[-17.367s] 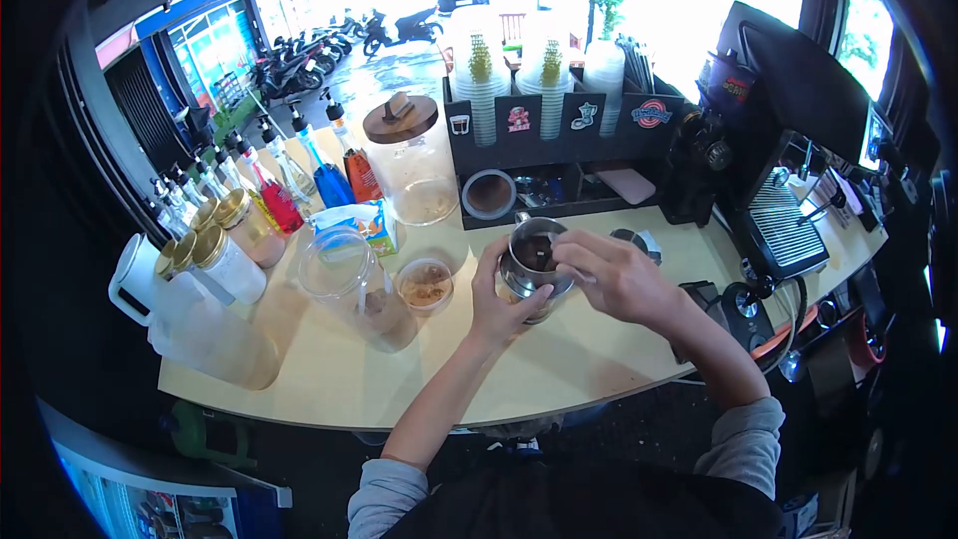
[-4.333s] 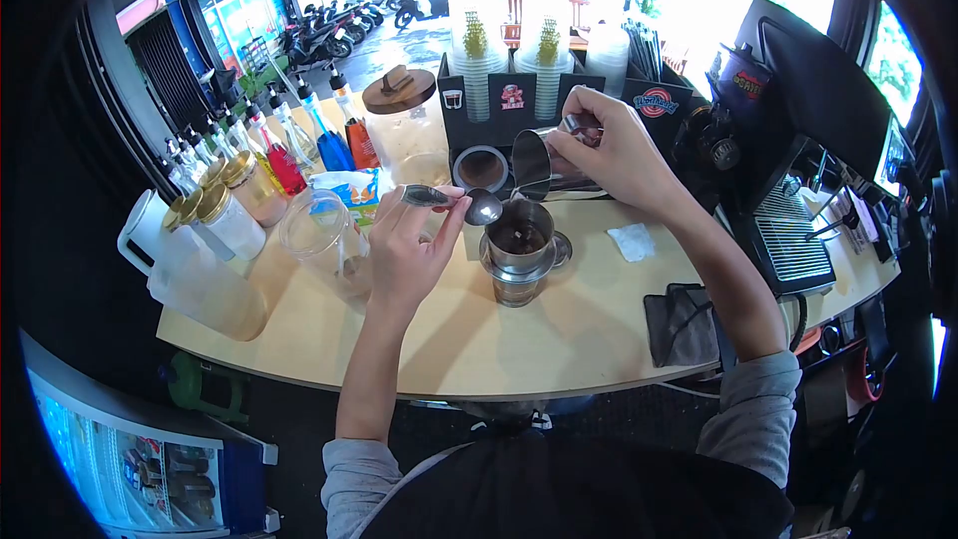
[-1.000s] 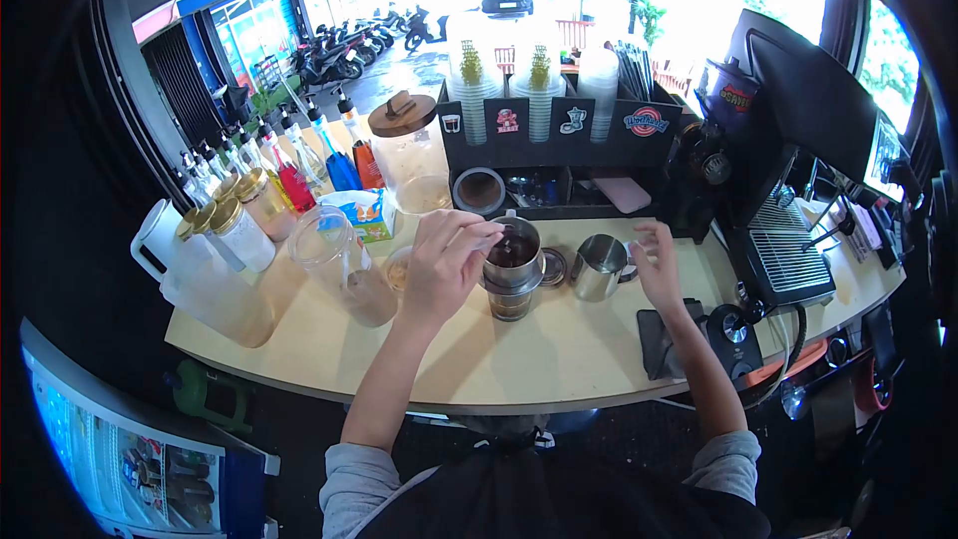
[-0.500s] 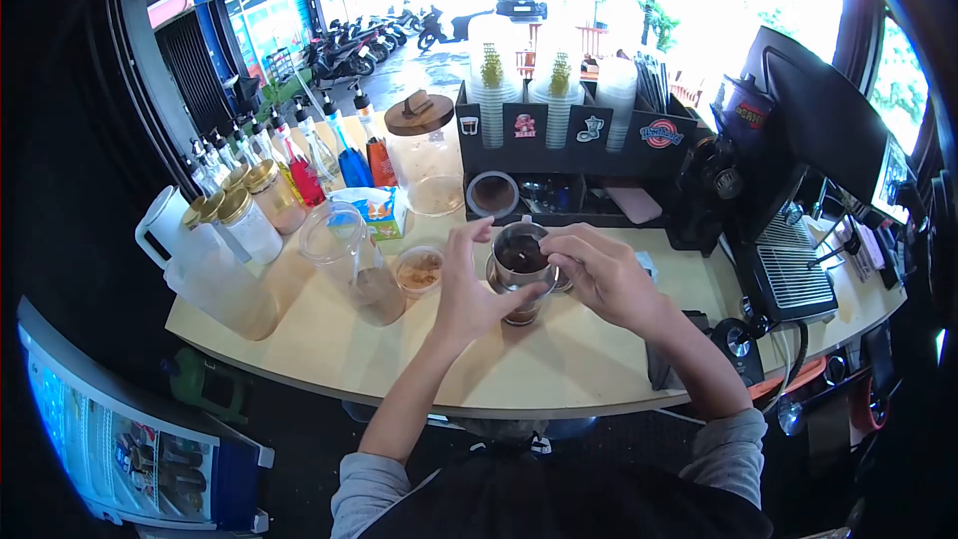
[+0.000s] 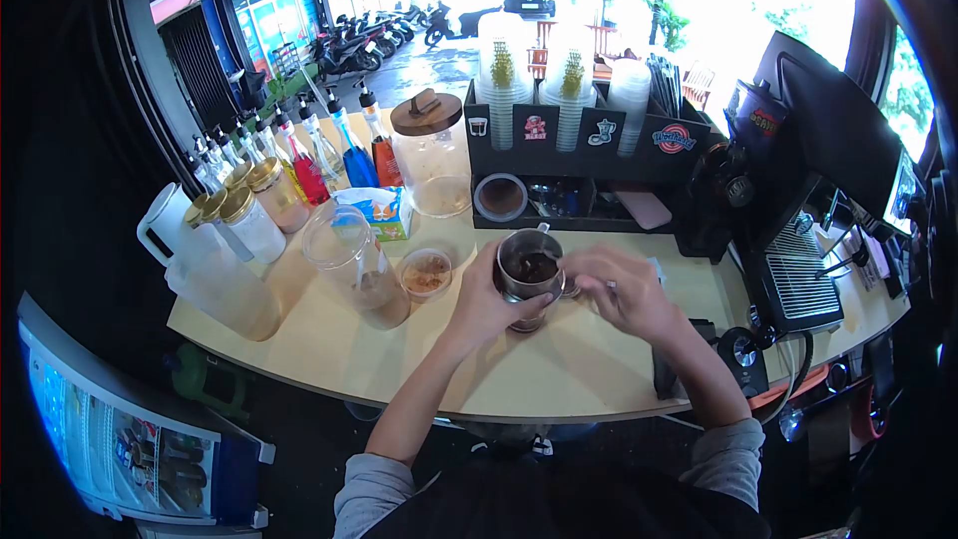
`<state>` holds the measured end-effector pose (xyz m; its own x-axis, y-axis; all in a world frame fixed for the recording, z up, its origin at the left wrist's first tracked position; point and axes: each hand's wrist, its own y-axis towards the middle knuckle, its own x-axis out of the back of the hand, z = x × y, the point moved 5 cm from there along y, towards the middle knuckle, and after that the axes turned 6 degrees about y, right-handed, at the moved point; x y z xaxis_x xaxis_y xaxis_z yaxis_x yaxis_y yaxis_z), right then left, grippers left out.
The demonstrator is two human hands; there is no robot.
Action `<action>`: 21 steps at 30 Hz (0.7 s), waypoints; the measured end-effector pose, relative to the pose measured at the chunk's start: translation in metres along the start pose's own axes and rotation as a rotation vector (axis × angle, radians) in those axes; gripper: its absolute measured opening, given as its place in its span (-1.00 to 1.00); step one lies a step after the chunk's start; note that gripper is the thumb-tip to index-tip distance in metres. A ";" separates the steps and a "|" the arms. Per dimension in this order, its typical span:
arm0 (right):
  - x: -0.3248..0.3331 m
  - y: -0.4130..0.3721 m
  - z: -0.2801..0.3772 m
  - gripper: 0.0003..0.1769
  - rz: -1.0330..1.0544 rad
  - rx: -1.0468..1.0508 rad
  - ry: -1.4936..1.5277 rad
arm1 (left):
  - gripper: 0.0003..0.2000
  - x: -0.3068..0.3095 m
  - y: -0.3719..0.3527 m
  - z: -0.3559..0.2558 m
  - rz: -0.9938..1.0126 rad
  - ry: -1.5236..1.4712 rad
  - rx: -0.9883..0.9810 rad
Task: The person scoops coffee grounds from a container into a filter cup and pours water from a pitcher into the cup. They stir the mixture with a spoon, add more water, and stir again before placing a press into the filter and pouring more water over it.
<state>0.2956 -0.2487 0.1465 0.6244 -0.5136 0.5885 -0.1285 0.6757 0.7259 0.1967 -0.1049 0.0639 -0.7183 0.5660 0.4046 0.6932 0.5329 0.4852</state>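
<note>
Spanning the whole near side is a pale wooden counter [image 5: 559, 379], with an espresso machine [image 5: 798, 269] at its right end and a black cup organiser [image 5: 589, 140] along the far edge. Left of that stand a clear jar with a wooden lid [image 5: 431, 165] and, nearer, an open plastic jar [image 5: 354, 265]. The left hand [image 5: 479, 304] wraps its fingers round the left wall of a metal filter cup [image 5: 530, 274], clamped on it; the cup sits mid-counter, seemingly stacked on a glass, with dark liquid inside. The right hand [image 5: 624, 294] is just right of the cup and motion-blurred, so I cannot tell whether it grips anything. A small tub of brown powder [image 5: 425, 274] sits just left of the left hand. My worry: the stack looks top-heavy, and a knock from the quick right hand could tip it and spill
</note>
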 end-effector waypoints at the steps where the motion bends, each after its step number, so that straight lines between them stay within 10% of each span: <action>1: 0.001 0.000 -0.004 -0.83 -0.011 -0.083 0.015 | -0.24 0.000 0.001 0.006 0.036 -0.005 0.001; 11: -0.003 0.004 -0.012 -0.88 -0.037 -0.124 0.122 | -0.13 0.007 0.013 0.016 0.296 -0.160 -0.063; 21: -0.002 0.002 -0.017 -0.84 -0.060 -0.119 0.118 | -0.18 0.003 0.004 -0.003 -0.113 0.027 -0.029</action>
<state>0.3072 -0.2374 0.1412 0.7155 -0.4935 0.4945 -0.0004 0.7076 0.7067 0.1972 -0.1031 0.0698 -0.7935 0.4857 0.3667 0.6059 0.5737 0.5511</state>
